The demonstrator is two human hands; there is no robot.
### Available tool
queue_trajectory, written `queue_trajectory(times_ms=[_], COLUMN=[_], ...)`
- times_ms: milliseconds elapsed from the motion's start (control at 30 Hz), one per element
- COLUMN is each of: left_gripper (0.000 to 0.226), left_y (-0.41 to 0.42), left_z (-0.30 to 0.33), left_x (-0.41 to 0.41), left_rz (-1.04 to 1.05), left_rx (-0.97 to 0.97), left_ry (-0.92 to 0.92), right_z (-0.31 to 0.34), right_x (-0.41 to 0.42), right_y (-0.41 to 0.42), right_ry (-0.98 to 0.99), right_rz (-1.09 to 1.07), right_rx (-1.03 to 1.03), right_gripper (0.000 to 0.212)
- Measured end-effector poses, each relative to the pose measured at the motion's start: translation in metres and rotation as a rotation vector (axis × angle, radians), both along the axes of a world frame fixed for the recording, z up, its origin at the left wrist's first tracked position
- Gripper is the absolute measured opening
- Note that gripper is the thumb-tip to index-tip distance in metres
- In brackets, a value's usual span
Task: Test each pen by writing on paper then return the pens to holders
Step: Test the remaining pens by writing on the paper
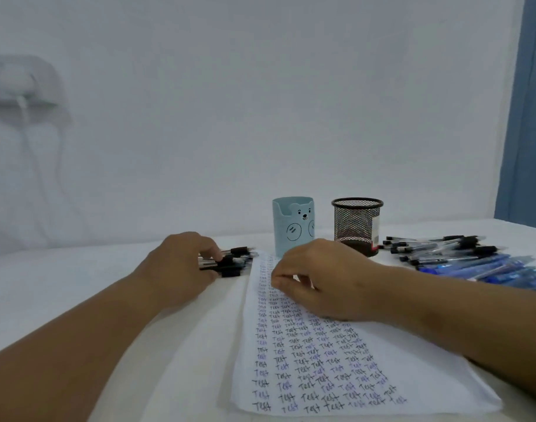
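Note:
A white sheet of paper point(336, 360) covered with rows of the word "Test" lies on the table in front of me. My left hand point(178, 266) reaches to a small bundle of black-capped pens point(233, 260) at the paper's left edge, fingers curled on them. My right hand point(318, 278) rests over the upper part of the paper with fingers loosely curled; no pen shows in it. Behind the paper stand a light blue bear pen holder point(292, 226) and a black mesh pen holder point(356, 226).
A spread of many black and blue pens point(461, 257) lies on the table at the right. A blue curtain point(525, 117) hangs at the far right. A white wall fixture with a cable point(20, 83) is at the left.

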State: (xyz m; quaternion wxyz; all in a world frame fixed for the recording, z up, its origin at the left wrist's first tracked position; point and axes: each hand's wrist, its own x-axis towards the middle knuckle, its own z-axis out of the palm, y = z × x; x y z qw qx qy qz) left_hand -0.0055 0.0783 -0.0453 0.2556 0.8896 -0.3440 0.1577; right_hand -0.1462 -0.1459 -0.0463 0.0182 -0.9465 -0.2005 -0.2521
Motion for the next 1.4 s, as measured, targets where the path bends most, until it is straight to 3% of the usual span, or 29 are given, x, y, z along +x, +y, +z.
queue_trajectory(times_ms=[100,267,567,633,833,933,1167,1300,1400], left_gripper=[0.028,0.016,0.029,0.025,0.017,0.017,0.005,0.016,0.024], left_y=[-0.002,-0.004,-0.007,-0.01,-0.03,-0.037,-0.022,-0.017,-0.019], left_z=[-0.003,-0.011,-0.01,-0.005,0.002,0.0,0.002,0.01,0.017], left_x=[0.0,0.001,-0.004,-0.011,-0.038,-0.046,-0.035,-0.04,-0.043], left_rz=[-0.01,-0.011,-0.063,-0.092,-0.373,-0.458,-0.203,-0.283,-0.401], left_rx=[-0.05,-0.008,-0.13,-0.138,-0.115,-0.184,-0.299,-0.63,-0.762], left_ry=[0.009,-0.05,-0.035,-0.09,-0.347,-0.27,0.063,0.559,0.817], right_z=[0.0,-0.001,-0.001,0.0,0.002,0.002,0.008,0.005,0.004], right_x=[0.0,-0.003,-0.002,-0.003,-0.002,0.0,0.007,0.01,0.012], right_y=[-0.003,-0.007,-0.007,-0.006,-0.005,-0.008,-0.038,-0.053,-0.054], right_ry=[0.024,0.031,0.022,-0.014,-0.102,-0.084,-0.102,-0.117,-0.123], right_rz=[0.007,0.011,0.027,0.0,-0.14,-0.155,-0.126,-0.176,-0.195], right_rx=[0.032,0.076,0.1,0.126,0.152,0.121,0.321,0.362,0.337], right_gripper=[0.034,0.041,0.025,0.022,0.046,0.031,0.025,0.025,0.023])
